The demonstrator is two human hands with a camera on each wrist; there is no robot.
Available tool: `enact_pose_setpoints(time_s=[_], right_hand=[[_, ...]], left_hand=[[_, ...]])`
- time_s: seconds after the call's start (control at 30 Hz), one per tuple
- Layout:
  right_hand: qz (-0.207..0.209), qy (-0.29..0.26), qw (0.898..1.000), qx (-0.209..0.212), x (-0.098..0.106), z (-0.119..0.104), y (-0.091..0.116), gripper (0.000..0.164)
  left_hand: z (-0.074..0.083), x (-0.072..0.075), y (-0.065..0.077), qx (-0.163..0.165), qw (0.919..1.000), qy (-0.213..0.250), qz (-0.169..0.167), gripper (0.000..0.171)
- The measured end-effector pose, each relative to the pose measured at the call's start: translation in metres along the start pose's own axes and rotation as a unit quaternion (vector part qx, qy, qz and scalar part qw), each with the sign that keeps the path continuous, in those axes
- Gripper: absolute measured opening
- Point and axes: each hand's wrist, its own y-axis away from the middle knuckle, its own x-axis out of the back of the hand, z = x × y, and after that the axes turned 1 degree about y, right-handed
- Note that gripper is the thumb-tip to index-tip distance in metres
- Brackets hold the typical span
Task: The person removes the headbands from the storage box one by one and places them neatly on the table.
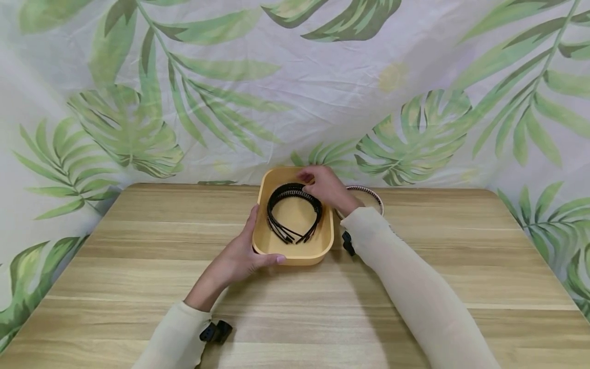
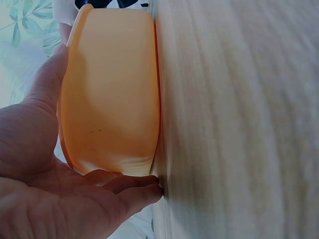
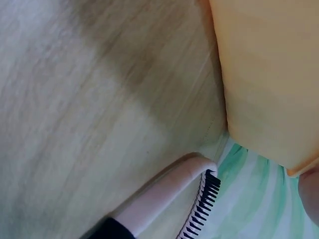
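Note:
A yellow-orange plastic bin [image 1: 328, 246] stands near the table's back edge. Inside lie several black headbands [image 1: 272, 210], stacked in a loop with their ends toward me. My left hand [image 1: 241, 253] grips the bin's near left corner, thumb along the front and fingers along the left side; the left wrist view shows that hand [image 2: 55, 199] against the bin's wall [image 2: 112, 89]. My right hand [image 1: 324, 185] reaches over the far right rim, fingers loosely bent at the top of the headbands. A pale pink headband with black teeth [image 3: 172, 186] lies outside, right of the bin.
The wooden table [image 1: 461, 256] ends just behind the bin, where a leaf-printed cloth [image 1: 221, 102] hangs. My right forearm [image 1: 415, 287] crosses over the table and partly covers the pink headband. A dark wrist camera [image 1: 216, 332] sits at each sleeve.

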Motion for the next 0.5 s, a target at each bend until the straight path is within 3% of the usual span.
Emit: enact_pose_setpoints(time_s=[0.5], right_hand=[[0.009, 0.041, 0.999, 0.017, -0.0031, 0.0031, -0.0025, 0.029]], left_hand=[[-0.0012, -0.0004, -0.0006, 0.003, 1.0, -0.002, 0.0, 0.137]])
